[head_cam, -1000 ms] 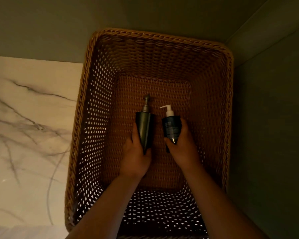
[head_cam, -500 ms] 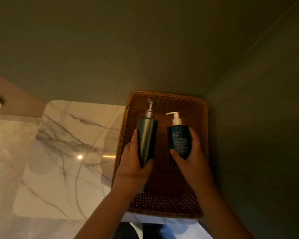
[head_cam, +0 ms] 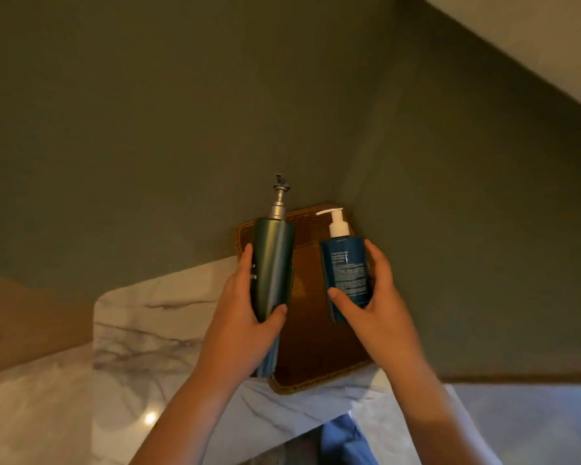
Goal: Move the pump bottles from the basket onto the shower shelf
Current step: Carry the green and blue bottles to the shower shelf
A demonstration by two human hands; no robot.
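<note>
— Marble, white with grey veins: that is the surface (head_cam: 155, 317) on the left. What is over it?

— The left hand (head_cam: 245, 317), wrapped around a tall dark green pump bottle (head_cam: 271, 263) with a metal pump head. The thumb lies across the lower front and the fingers curl behind. The bottle is held up in the air, tilted slightly, its top against the olive wall (head_cam: 182, 112).

— And beyond that?

— The wicker basket (head_cam: 316, 347) lies below and between the two bottles, in the corner where the walls meet. Nothing shows on the visible part of its floor.

— Then the other side?

— The right hand (head_cam: 373, 307) grips a shorter dark blue pump bottle (head_cam: 348, 273) with a white pump, its printed label towards the camera. It too is lifted clear of the basket, just beside the green one, the two not touching.
</note>
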